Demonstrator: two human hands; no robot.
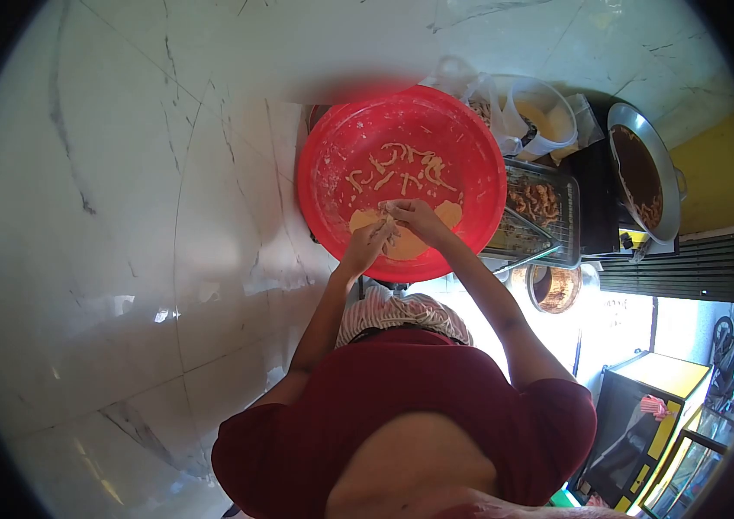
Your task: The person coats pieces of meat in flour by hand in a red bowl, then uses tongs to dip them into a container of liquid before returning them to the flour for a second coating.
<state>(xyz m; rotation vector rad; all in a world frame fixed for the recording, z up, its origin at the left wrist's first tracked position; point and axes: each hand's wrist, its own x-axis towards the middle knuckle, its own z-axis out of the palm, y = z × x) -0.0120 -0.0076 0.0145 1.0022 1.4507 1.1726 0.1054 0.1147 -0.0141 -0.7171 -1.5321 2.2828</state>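
A wide red basin (319, 156) sits in front of my body, its inside dusted with white powder. Over its near side my left hand (373, 241) and my right hand (417, 218) meet, fingers pinched together and coated in powder. Whatever small piece is between the fingertips is too small to make out. Beneath them lies a pale yellow heap of flour (408, 248). Several pale, coated strips (397, 169) lie scattered on the basin's floor, just beyond my hands.
Right of the basin, a metal tray (568, 221) with a rack carries browned fried pieces (535, 203) and tongs (530, 259). Behind it stands a white bucket (564, 121). A large wok (668, 186) of dark oil is farther right. Marbled tile (125, 259) spreads left.
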